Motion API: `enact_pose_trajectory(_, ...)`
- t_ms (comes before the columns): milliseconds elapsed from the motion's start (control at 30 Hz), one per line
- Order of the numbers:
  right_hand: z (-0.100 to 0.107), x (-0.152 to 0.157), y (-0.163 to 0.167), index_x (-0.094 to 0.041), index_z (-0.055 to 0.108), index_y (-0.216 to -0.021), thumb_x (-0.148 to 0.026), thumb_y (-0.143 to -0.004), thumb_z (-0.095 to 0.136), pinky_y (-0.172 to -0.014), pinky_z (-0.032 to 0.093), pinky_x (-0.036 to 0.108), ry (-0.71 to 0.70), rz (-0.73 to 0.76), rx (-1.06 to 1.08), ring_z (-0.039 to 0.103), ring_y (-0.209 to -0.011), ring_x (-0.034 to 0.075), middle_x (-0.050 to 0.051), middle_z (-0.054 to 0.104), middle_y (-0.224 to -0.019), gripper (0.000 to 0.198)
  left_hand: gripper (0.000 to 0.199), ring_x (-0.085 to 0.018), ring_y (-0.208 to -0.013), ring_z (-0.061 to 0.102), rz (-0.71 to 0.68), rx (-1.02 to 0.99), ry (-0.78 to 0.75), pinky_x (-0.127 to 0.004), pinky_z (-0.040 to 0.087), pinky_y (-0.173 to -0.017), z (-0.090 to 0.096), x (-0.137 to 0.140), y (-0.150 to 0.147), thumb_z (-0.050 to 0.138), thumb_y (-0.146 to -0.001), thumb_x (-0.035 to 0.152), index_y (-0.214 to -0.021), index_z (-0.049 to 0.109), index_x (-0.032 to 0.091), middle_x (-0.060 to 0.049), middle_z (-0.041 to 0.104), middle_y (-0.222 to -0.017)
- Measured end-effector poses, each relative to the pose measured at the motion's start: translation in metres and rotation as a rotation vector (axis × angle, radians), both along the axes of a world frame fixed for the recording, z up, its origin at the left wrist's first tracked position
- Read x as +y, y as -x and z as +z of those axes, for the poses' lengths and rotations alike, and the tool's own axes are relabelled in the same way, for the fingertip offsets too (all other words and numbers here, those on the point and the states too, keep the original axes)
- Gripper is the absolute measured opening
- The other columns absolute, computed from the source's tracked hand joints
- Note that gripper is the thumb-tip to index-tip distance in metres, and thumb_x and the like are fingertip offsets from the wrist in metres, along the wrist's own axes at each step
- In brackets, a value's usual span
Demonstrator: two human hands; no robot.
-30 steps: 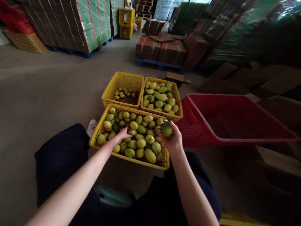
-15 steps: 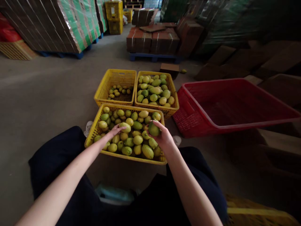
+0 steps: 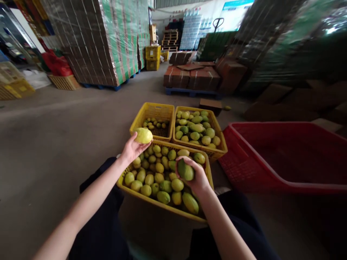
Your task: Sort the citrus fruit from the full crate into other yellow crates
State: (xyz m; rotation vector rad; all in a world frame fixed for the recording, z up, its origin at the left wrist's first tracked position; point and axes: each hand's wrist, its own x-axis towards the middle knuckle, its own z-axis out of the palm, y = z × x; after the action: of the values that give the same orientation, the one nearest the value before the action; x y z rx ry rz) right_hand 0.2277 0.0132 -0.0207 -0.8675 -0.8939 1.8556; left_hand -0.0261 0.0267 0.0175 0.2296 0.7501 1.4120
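1. Left hand (image 3: 132, 149): fingers closed around a yellow fruit (image 3: 143, 135), lifted clear of the pile, above the far left corner of the near crate (image 3: 162, 206).
2. Right hand (image 3: 195, 177): fingers wrapped around a green fruit (image 3: 185, 170), held low over the right part of the near crate, just above the heap.
3. Near crate: yellow plastic, between the person's knees, full of mixed yellow and green fruit.
4. Behind it, touching side by side: far left crate (image 3: 153, 109), yellow, only a thin layer of small fruit on the bottom; far right crate (image 3: 217, 127), yellow, heaped with green and yellow fruit.
5. Red crate (image 3: 271, 180): large, tilted, right of the yellow ones, close to the far right crate. Inside is dim, contents can't be made out.
6. Floor (image 3: 54, 137): bare concrete.
7. Background: wrapped pallet of flat cardboard (image 3: 103, 39) at left, low stack of brown boxes (image 3: 193, 77) on a blue pallet behind the crates, more yellow crates (image 3: 153, 57) far back.
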Motion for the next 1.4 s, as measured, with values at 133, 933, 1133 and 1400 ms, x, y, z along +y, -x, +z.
enact_pose_trajectory(133, 0.007, -0.006, 0.003, -0.019, 0.075, -0.077, -0.041, -0.066, 0.077, -0.039, 0.037, 0.025, -0.035, 0.109, -0.009, 0.058, -0.045, 0.016, 0.004, 0.071, -0.064, 0.025, 0.049, -0.022, -0.077, 0.074, 0.019, -0.036, -0.071, -0.029, 0.060, -0.067, -0.005, -0.002, -0.006, 0.060, -0.094, 0.049, -0.128, 0.064, 0.013, -0.012, 0.076, -0.095)
enact_pose_trajectory(933, 0.004, 0.005, 0.031, -0.020, 0.074, -0.077, -0.049, -0.071, 0.073, -0.041, 0.040, 0.025, 0.164, -0.084, 0.135, 0.058, -0.052, 0.018, 0.004, 0.069, -0.067, 0.029, 0.015, -0.025, -0.083, 0.076, -0.250, 0.081, 0.015, -0.031, 0.064, -0.062, -0.028, -0.021, -0.047, 0.077, -0.080, 0.027, -0.087, 0.066, 0.019, -0.005, 0.073, -0.089)
enact_pose_trajectory(1133, -0.003, 0.006, 0.029, -0.022, 0.074, -0.091, -0.039, -0.071, 0.072, -0.045, 0.042, 0.025, 0.242, -0.144, 0.190, 0.066, -0.064, 0.021, 0.004, 0.073, -0.077, 0.026, 0.008, -0.022, -0.080, 0.077, -0.132, -0.006, 0.366, -0.035, 0.065, -0.073, -0.030, -0.012, -0.048, 0.065, -0.094, 0.026, -0.090, 0.067, 0.019, -0.004, 0.072, -0.080)
enact_pose_trajectory(1400, -0.004, 0.009, 0.037, -0.021, 0.072, -0.087, -0.039, -0.078, 0.072, -0.039, 0.040, 0.023, 0.411, -0.168, 0.134, 0.061, -0.056, 0.017, 0.003, 0.072, -0.072, 0.019, 0.015, -0.019, -0.068, 0.072, -0.088, -0.086, 0.491, -0.036, 0.062, -0.074, -0.036, -0.011, -0.043, 0.061, -0.099, 0.033, -0.094, 0.068, 0.020, -0.003, 0.073, -0.076)
